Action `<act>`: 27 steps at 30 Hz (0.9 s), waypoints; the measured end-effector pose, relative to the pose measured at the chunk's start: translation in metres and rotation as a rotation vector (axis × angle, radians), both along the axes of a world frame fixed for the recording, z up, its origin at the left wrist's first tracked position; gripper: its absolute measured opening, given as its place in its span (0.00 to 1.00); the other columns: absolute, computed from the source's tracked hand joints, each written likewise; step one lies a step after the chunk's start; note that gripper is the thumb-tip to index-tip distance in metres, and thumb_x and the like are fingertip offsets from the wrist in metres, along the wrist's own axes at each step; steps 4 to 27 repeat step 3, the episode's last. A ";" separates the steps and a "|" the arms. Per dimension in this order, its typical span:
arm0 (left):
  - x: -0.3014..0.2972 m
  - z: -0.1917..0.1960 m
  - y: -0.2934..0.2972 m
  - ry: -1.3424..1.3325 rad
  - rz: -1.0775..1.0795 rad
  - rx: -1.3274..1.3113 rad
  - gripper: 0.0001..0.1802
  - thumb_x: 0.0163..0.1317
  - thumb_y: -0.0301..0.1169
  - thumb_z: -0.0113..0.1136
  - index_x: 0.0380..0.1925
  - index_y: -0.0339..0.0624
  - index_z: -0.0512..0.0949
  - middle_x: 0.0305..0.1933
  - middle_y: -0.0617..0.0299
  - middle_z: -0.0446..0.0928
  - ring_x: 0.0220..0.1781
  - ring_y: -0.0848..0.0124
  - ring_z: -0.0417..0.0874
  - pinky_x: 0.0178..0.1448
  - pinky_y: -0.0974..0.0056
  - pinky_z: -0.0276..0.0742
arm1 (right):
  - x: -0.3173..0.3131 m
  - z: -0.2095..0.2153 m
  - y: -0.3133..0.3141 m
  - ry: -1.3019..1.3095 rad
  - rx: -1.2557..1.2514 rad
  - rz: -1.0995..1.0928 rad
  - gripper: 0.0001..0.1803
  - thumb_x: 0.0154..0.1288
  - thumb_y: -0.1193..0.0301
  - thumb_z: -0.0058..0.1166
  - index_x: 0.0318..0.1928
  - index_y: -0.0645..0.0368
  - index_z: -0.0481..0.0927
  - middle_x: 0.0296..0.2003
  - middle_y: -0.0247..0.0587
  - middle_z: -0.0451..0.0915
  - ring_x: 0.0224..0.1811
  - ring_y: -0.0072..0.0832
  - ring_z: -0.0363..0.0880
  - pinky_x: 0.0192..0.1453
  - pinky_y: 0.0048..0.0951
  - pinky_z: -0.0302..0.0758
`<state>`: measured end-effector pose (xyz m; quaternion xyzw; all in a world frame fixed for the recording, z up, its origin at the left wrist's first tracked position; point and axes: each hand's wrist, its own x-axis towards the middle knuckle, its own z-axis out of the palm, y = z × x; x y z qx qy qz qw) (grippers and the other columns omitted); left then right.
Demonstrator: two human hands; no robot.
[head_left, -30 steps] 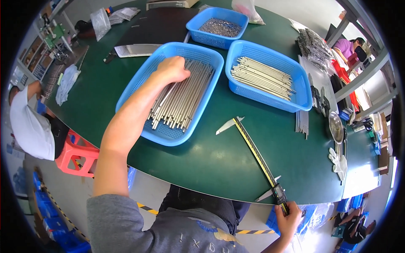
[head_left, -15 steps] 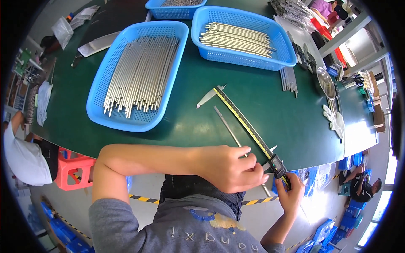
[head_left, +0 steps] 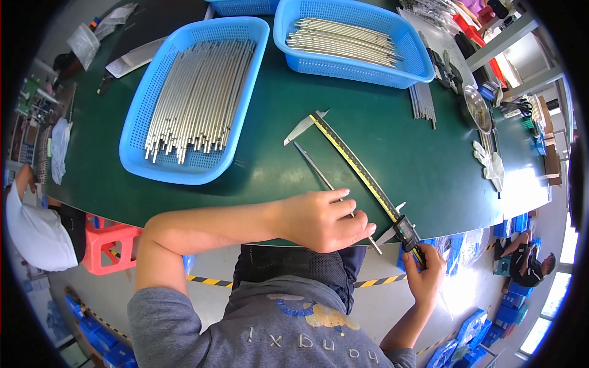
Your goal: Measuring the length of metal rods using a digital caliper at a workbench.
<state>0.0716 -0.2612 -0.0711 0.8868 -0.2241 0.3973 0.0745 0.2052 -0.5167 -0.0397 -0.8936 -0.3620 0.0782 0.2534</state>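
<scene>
My left hand (head_left: 328, 222) is closed around a thin metal rod (head_left: 314, 164), which slants from the green table toward its front edge. The rod's far end lies close to the fixed jaw of a long digital caliper (head_left: 362, 174), and its near end sticks out below my fingers, beside the sliding jaw. Whether the rod touches either jaw I cannot tell. My right hand (head_left: 424, 273) grips the caliper at its slider end, near the dark display. The caliper's jaws are spread far apart, with its beam running alongside the rod.
A blue basket (head_left: 130, 138) of silvery rods stands on the left of the table (head_left: 270, 165). Another blue basket (head_left: 353, 70), with paler rods, is farther back. White gloves (head_left: 489, 165), a metal bowl (head_left: 477, 110) and loose rods (head_left: 422, 103) lie to the right. A red stool (head_left: 110, 242) stands left.
My left hand has moved forward and slightly left with the rod, bringing its far end nearer the caliper's fixed jaw. My right hand keeps its grip. The table appears slightly higher in view.
</scene>
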 end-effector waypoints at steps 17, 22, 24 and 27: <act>-0.001 0.000 0.000 0.014 -0.002 0.001 0.17 0.47 0.33 0.66 0.41 0.48 0.82 0.33 0.67 0.75 0.33 0.70 0.77 0.40 0.62 0.82 | 0.000 0.001 0.000 -0.023 -0.005 0.013 0.15 0.49 0.67 0.65 0.34 0.64 0.77 0.22 0.42 0.75 0.19 0.29 0.72 0.25 0.26 0.69; -0.001 0.000 0.000 0.014 -0.002 0.001 0.17 0.47 0.33 0.66 0.41 0.48 0.82 0.33 0.67 0.75 0.33 0.70 0.77 0.40 0.62 0.82 | 0.000 0.001 0.000 -0.023 -0.005 0.013 0.15 0.49 0.67 0.65 0.34 0.64 0.77 0.22 0.42 0.75 0.19 0.29 0.72 0.25 0.26 0.69; -0.001 0.000 0.000 0.014 -0.002 0.001 0.17 0.47 0.33 0.66 0.41 0.48 0.82 0.33 0.67 0.75 0.33 0.70 0.77 0.40 0.62 0.82 | 0.000 0.001 0.000 -0.023 -0.005 0.013 0.15 0.49 0.67 0.65 0.34 0.64 0.77 0.22 0.42 0.75 0.19 0.29 0.72 0.25 0.26 0.69; -0.001 0.000 0.000 0.014 -0.002 0.001 0.17 0.47 0.33 0.66 0.41 0.48 0.82 0.33 0.67 0.75 0.33 0.70 0.77 0.40 0.62 0.82 | 0.000 0.001 0.000 -0.023 -0.005 0.013 0.15 0.49 0.67 0.65 0.34 0.64 0.77 0.22 0.42 0.75 0.19 0.29 0.72 0.25 0.26 0.69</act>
